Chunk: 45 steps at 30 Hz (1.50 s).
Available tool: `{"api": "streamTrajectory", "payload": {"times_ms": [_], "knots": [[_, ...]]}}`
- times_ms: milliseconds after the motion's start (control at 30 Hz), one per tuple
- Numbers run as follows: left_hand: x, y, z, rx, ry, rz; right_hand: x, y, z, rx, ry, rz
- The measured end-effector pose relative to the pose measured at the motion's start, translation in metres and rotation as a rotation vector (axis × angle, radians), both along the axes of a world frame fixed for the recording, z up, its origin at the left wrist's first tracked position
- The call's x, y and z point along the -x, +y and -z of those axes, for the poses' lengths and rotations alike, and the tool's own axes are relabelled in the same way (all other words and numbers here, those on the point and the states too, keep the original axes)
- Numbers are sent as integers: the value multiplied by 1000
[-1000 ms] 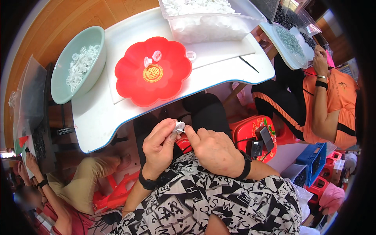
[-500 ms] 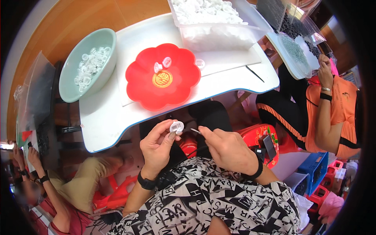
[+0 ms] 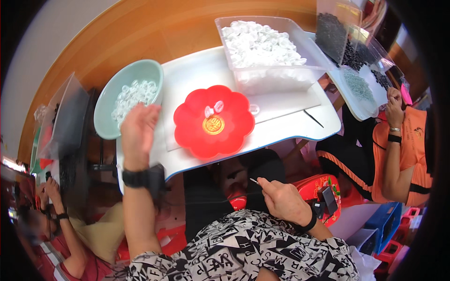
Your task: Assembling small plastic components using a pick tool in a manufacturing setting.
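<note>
My left hand [image 3: 138,133] is raised at the near right rim of a pale green bowl [image 3: 104,117], smeared by motion. Whether anything is in its fingers I cannot make out. Small clear-white plastic parts [image 3: 133,96] lie heaped in that bowl. Low over my lap, my right hand [image 3: 286,201] is closed on a thin tool with a metal tip [image 3: 254,181]; the rest of the tool is hidden in the fist. A red flower-shaped dish [image 3: 236,133] stands on the table between the hands and the far bin, with a couple of clear plastic pieces [image 3: 218,107] inside.
A clear bin [image 3: 276,75] full of white parts stands at the back of the white table [image 3: 187,70]. A loose round piece [image 3: 254,109] lies by the red dish, and a thin black strip [image 3: 314,119] sits farther right. Other people [image 3: 398,154] work on both sides.
My left hand has moved from over my lap, where it held a round clear-white plastic part, up left to the green bowl. My right hand stays low with the tool. The view has shifted.
</note>
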<state>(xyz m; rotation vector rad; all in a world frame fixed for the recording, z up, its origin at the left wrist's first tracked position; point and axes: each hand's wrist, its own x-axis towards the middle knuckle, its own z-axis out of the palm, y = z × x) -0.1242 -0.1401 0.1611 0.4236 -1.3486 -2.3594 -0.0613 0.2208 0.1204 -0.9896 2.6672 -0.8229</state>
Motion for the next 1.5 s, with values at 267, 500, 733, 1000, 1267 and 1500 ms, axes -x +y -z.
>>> {"api": "streamTrajectory", "payload": {"times_ms": [267, 500, 733, 1000, 1267, 1500], "knots": [[13, 82, 26, 1251, -156, 405, 9, -7, 4, -29, -8, -40], [45, 84, 37, 1615, -274, 593, 9, -7, 5, -6, 24, -31], [1, 89, 28, 1234, 27, 231, 10, -6, 5, 256, 9, 45], [-98, 122, 40, 252, 20, 461, 8, -32, -7, 537, -313, 186], [-138, 135, 80, -71, -92, 583, -22, -52, 15, 660, -151, -101], [-145, 149, 78, 10, -104, 587, -35, -40, 23, 532, -89, -62]]}}
